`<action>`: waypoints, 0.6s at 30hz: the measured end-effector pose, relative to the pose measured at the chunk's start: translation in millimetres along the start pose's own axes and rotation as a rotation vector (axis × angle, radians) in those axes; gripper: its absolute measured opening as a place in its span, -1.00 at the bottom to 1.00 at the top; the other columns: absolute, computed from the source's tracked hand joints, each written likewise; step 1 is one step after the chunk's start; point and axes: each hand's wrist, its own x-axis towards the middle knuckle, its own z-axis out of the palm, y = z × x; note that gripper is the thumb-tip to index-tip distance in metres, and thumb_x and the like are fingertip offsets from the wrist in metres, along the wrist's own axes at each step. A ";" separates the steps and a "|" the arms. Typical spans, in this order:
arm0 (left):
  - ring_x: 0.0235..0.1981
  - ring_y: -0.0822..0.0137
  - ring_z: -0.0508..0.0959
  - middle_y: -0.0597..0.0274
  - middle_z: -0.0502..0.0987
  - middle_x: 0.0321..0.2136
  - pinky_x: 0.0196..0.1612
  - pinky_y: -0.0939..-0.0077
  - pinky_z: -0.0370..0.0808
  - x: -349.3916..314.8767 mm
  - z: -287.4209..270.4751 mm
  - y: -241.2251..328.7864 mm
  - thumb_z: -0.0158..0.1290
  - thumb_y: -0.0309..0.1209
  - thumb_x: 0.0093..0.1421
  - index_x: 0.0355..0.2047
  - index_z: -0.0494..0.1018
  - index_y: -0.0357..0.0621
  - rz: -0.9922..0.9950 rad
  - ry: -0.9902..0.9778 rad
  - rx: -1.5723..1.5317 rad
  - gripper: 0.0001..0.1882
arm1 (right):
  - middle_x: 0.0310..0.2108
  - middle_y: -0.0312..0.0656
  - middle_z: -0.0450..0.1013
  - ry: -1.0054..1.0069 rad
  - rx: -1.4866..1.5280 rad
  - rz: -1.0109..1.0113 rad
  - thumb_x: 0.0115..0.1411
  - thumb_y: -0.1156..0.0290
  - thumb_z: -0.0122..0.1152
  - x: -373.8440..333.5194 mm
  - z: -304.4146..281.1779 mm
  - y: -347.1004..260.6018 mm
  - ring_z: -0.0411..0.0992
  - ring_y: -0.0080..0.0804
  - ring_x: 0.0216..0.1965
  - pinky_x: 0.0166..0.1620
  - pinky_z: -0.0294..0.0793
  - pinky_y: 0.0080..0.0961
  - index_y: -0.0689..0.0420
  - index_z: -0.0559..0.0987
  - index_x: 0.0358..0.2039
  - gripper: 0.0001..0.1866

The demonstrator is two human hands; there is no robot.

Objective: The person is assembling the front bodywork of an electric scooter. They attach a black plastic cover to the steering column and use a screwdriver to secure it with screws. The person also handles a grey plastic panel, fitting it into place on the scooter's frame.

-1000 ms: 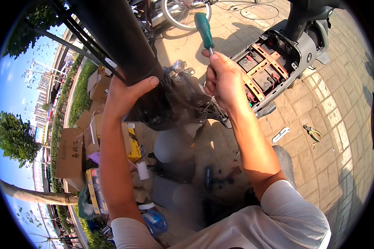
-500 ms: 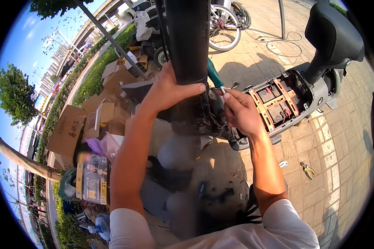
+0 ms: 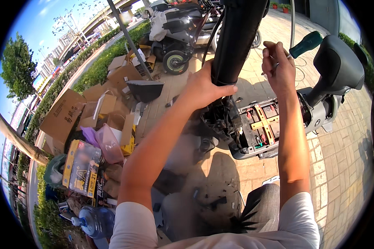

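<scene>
My left hand [image 3: 204,88] is closed around the lower part of a thick black column [image 3: 239,41] on an electric scooter, its thumb lying across the front. Raised to the right of that column, my right hand [image 3: 281,68] grips a screwdriver [image 3: 306,44] with a dark green handle, which points up and to the right. The screwdriver's shaft passes through my fingers, away from the scooter. Below is the open scooter deck, where an orange metal bracket [image 3: 266,124] lies over dark batteries [image 3: 253,114]. Dark parts and wires [image 3: 222,120] show at the column's foot.
The scooter's black seat [image 3: 336,58] stands at the right. Cardboard boxes [image 3: 64,118], a battery carton [image 3: 82,168] and a large water bottle [image 3: 93,222] crowd the left. Other parked vehicles [image 3: 183,33] are behind. Small dark scraps [image 3: 216,203] lie on the ground before me.
My right hand has lifted away from the column's base, up and to the right, carrying the screwdriver. The view has shifted, and the column now leans right. My left hand still holds it.
</scene>
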 end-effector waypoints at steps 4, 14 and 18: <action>-0.13 0.10 0.65 -0.06 0.64 -0.19 -0.04 0.30 0.52 -3.5 2.7 6.3 0.40 0.12 -0.14 0.05 0.45 -0.26 -0.069 0.100 0.034 -0.12 | -0.30 -0.25 0.52 -0.293 -0.060 0.024 0.20 -0.30 0.13 40.1 26.6 8.1 0.36 -0.64 -0.47 -0.46 0.31 -0.63 0.18 0.54 -0.05 -0.28; -0.22 0.30 0.64 0.07 0.65 -0.27 -0.11 0.42 0.51 0.6 -9.7 7.2 0.35 0.07 -0.02 -0.06 0.54 -0.30 -0.077 0.001 -0.152 -0.27 | 0.05 -0.06 0.48 -0.607 0.007 -0.008 -0.12 -0.39 0.37 65.3 36.9 26.0 0.47 -0.24 0.08 0.15 0.46 -0.23 0.24 0.37 0.20 0.09; -0.22 0.28 0.63 0.06 0.65 -0.27 -0.08 0.39 0.50 10.4 -17.6 -3.8 0.35 0.12 -0.05 -0.07 0.56 -0.29 -0.037 -0.055 -0.070 -0.25 | -0.13 0.00 0.55 -0.605 0.135 -0.100 0.03 -0.34 0.26 59.0 53.0 34.3 0.58 -0.25 -0.17 -0.14 0.60 -0.30 0.27 0.45 0.08 -0.08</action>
